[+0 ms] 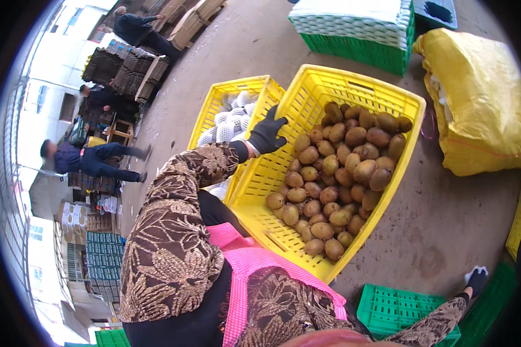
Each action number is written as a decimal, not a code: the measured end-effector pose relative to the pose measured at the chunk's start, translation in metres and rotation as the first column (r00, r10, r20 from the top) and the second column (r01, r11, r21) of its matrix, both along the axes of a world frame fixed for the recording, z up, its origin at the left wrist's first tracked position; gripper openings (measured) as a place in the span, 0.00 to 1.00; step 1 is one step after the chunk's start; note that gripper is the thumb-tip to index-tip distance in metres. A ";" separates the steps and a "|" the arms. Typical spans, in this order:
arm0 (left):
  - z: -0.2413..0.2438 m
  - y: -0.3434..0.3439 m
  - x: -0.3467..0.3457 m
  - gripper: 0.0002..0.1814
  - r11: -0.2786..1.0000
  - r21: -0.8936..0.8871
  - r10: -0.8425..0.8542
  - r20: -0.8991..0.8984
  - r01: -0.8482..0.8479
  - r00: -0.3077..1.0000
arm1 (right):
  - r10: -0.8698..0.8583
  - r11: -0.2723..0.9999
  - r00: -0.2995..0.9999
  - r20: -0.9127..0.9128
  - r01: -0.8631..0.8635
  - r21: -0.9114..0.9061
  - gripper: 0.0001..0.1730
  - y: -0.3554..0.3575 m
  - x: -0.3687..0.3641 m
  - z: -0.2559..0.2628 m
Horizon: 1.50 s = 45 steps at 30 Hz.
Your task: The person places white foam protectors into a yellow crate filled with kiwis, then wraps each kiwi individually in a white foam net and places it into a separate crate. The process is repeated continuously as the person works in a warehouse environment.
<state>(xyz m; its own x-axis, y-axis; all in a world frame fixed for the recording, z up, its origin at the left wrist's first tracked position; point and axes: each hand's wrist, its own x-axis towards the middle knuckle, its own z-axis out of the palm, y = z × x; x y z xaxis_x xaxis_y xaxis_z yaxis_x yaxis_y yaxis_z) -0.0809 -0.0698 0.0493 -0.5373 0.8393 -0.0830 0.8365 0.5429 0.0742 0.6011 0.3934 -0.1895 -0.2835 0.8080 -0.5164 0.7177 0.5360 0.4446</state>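
My left hand (267,132), in a black glove, is at the side rim of a yellow plastic crate (282,240), its fingers apart and nothing held. Loose brown kiwifruit (330,173) are heaped toward the far side of this tilted crate. Beside it, on the left, a second yellow crate (204,117) holds fruit in white foam net sleeves (228,123). Far out at the lower right is my right hand (476,282), also gloved in black, with a small white item (475,270) at its fingers that looks like foam netting.
A green crate (356,50) topped with white foam netting stands at the back. At the right lies a bulging yellow woven sack (477,104). A green crate (399,308) sits near my right arm. Several people, including a walking person (97,160), are by stacked crates at the left.
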 end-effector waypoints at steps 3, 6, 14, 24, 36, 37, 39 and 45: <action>0.001 0.025 -0.011 0.24 0.998 0.044 -0.055 0.034 0.053 0.998 | -0.377 0.801 -0.098 -0.921 0.464 -0.377 0.27 0.091 0.032 -0.068; -0.001 -0.007 0.002 0.26 0.999 0.041 0.022 0.032 -0.023 0.999 | -0.270 0.956 -0.287 -0.919 0.037 -0.292 0.28 0.062 -0.167 0.074; -0.008 -0.003 -0.008 0.28 0.993 0.104 -0.048 -0.007 0.049 0.999 | -0.230 0.902 -0.402 -0.887 -0.430 -0.039 0.36 -0.048 -0.439 0.199; -0.005 -0.011 0.000 0.28 0.994 0.112 -0.012 0.056 0.006 0.998 | 0.464 0.795 0.690 -0.555 -0.048 0.605 0.52 0.018 -0.458 0.110; -0.045 -0.021 -0.027 0.28 0.966 0.173 -0.187 -0.039 0.191 0.982 | 0.604 0.693 0.513 -0.610 0.040 0.720 0.11 0.117 -0.386 0.125; -0.027 -0.007 -0.013 0.27 0.979 0.169 -0.107 -0.039 0.112 0.993 | 0.653 0.647 0.468 -0.595 0.063 0.760 0.10 0.122 -0.380 0.141; -0.011 0.000 -0.004 0.25 0.978 0.131 -0.147 -0.110 0.161 0.983 | 0.717 0.571 0.396 -0.574 0.139 0.809 0.09 0.132 -0.366 0.173; -0.009 -0.002 -0.008 0.24 0.992 0.102 -0.075 -0.045 0.079 0.996 | 0.476 0.585 0.495 -0.727 0.439 0.682 0.12 0.126 -0.318 0.330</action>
<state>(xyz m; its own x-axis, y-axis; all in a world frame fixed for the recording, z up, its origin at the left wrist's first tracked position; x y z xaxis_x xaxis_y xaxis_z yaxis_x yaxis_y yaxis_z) -0.0892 -0.0719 0.0408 -0.4721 0.8811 0.0275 0.8790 0.4681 0.0911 0.2833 0.5191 0.1408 -0.1727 0.6768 0.7156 0.9239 0.3631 -0.1205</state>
